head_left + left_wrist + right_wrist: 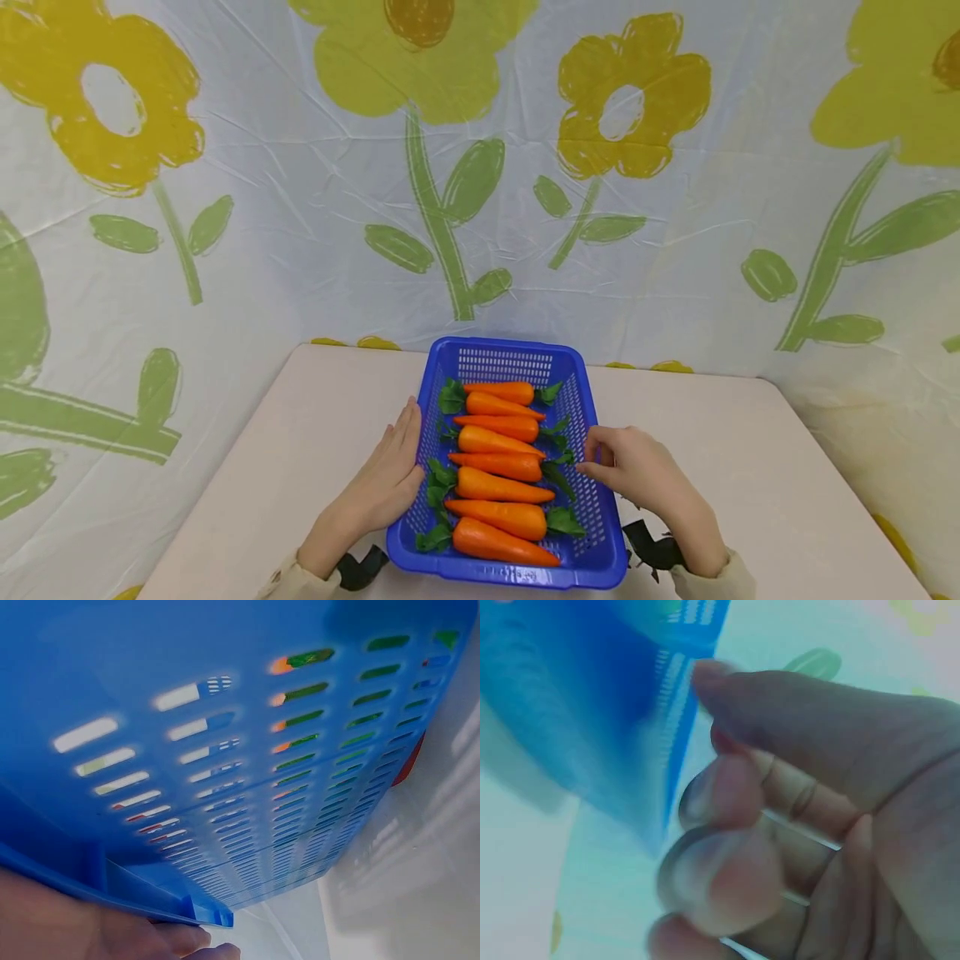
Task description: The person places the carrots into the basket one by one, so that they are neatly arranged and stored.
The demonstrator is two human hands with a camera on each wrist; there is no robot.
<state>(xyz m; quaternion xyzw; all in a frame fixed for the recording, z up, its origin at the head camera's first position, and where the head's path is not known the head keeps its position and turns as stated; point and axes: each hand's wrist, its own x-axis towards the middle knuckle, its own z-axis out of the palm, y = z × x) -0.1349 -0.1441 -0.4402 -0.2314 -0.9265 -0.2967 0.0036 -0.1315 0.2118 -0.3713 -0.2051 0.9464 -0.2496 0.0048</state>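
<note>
A blue plastic basket (510,577) with slotted walls stands on the table in the head view. Several orange carrots (498,485) with green leafy tops lie crosswise in it, stacked in a row from back to front, their tops on alternating sides. Along the basket's left side lies my left hand (386,479), fingers extended and touching the rim; the left wrist view shows fingertips (180,937) beneath the rim. My right hand (645,467) hovers by the right rim, its fingers loosely bent. In the right wrist view nothing shows between thumb and fingers (742,877).
A pale table (300,433) spreads out on both sides of the basket. Behind it hangs a white cloth (510,275) printed with yellow flowers and green stems. Black straps (363,568) show near both wrists.
</note>
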